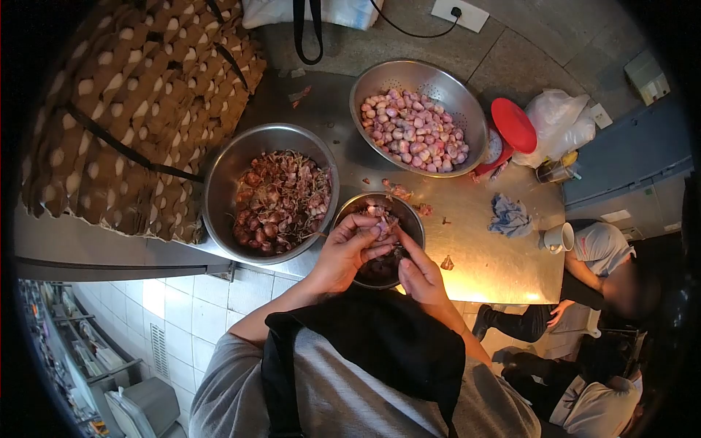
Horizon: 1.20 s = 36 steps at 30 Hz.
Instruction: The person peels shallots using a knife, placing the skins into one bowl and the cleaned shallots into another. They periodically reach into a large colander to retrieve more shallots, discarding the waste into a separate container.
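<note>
Over a small metal bowl (418, 228), my left hand (349, 252) and my right hand (423, 276) meet with their fingers closed around a small pinkish shallot (384, 225). Dark scraps of skin lie in that bowl. To the left, a large metal bowl (213, 197) holds unpeeled reddish shallots (272, 223) with dry roots and stems. Peeled pink shallots (420, 131) fill part of a metal colander (467, 102) behind my hands. Bits of peel (398, 190) are scattered on the steel table (504, 266).
Stacked egg trays (139, 109) stand at the left. A red scale (513, 125), a plastic bag (558, 120), a crumpled cloth (510, 216) and a white mug (558, 238) are at the right. Two people (599, 252) are beyond the table's right side.
</note>
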Each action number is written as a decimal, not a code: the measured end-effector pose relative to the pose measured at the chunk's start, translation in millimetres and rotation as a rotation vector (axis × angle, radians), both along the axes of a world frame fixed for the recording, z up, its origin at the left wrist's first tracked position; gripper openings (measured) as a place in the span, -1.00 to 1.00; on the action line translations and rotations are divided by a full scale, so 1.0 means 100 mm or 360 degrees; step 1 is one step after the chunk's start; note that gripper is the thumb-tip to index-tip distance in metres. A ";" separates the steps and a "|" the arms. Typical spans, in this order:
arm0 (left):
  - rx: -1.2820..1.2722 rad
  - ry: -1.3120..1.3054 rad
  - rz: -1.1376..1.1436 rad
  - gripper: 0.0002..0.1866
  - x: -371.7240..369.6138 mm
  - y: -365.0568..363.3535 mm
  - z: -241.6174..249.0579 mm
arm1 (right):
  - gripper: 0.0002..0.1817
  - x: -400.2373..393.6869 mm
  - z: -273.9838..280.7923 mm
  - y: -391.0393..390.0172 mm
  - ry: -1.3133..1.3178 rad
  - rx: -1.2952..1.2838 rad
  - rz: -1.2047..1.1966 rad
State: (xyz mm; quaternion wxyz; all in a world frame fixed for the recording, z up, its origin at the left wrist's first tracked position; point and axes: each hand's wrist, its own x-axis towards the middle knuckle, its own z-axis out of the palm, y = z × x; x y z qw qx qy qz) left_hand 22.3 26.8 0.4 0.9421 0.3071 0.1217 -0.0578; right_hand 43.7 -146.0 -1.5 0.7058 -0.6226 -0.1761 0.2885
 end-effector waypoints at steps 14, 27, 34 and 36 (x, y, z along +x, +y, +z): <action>0.0053 -0.0119 0.0118 -0.89 -0.02 -0.07 -0.14 | -0.49 0.02 0.10 0.11 -0.1019 -0.0614 -0.0130; -0.0049 -0.0022 0.0053 -0.90 0.01 -0.07 -0.08 | -0.55 0.08 -0.03 0.00 -0.0154 -0.0010 -0.0271; 0.0102 -0.0098 0.0083 -0.84 0.00 -0.09 -0.09 | -0.51 0.01 0.02 0.04 -0.0192 -0.0162 -0.0032; 0.0128 -0.0080 0.0063 -0.83 0.01 -0.08 -0.09 | -0.52 0.06 -0.08 0.01 -0.0149 -0.0101 -0.0039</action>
